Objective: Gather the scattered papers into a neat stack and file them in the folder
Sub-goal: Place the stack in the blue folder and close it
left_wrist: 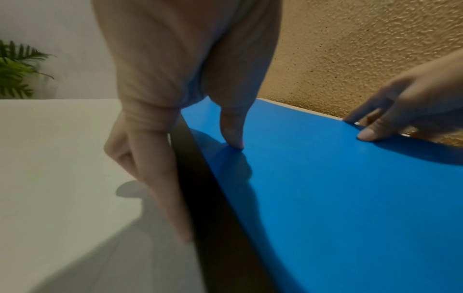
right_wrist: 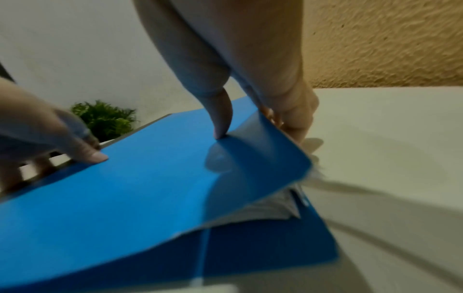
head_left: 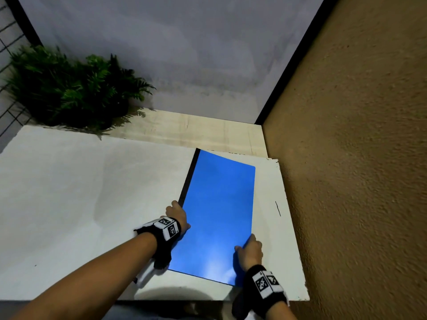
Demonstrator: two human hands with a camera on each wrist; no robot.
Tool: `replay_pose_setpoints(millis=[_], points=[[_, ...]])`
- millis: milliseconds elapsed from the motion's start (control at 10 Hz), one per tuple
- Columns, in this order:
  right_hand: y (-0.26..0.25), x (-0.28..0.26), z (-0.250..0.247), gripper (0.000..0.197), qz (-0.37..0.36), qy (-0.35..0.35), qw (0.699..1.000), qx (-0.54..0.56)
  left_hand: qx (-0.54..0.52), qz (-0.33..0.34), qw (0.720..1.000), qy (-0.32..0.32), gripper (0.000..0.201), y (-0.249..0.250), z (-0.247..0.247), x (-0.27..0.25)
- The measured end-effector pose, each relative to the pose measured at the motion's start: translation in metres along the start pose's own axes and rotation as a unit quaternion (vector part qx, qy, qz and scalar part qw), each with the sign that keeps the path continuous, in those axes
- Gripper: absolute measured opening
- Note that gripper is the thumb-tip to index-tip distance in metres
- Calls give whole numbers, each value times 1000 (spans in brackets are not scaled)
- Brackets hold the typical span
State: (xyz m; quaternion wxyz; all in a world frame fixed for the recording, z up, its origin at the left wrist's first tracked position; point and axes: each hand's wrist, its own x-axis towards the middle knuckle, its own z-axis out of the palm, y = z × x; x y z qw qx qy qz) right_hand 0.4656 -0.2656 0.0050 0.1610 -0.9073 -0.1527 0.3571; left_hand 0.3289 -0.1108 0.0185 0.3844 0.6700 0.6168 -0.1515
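The flat blue plastic folder point(head_left: 219, 213) with white paper sheets point(right_wrist: 273, 208) inside lies on the white table point(head_left: 69, 192) near right, left hand point(head_left: 176, 214) pinching its black spine edge, right hand point(head_left: 250, 251) pinching its right edge.

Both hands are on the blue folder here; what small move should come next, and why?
Probably lower the folder cover flat with the right hand. In the right wrist view the cover's edge is raised and bowed, with the papers visible inside. The left hand grips the black spine, so it can steady the folder on the table.
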Motion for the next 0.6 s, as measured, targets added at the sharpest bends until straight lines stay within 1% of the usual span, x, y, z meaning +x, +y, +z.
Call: replay_pose_setpoints(millis=[100,200,300,400,500,600], points=[[0,23,-17,47,-6,19,1000,-1,-36,38,998,-25,69,8,5,-3],[1,46,-38,51,-19,38,999,-6,-48,84,994,-40,68,19,13,-8],[6,66,-51,55,-25,47,999,-2,-25,120,991,-48,77,30,18,-10],[6,70,-53,55,-24,46,999,-6,-3,122,991,-57,83,37,16,-10],[4,67,-52,58,-39,42,998,-29,0,120,991,-61,82,39,13,-6],[2,55,-59,72,-32,22,998,-41,-13,136,988,-69,77,37,2,-8]])
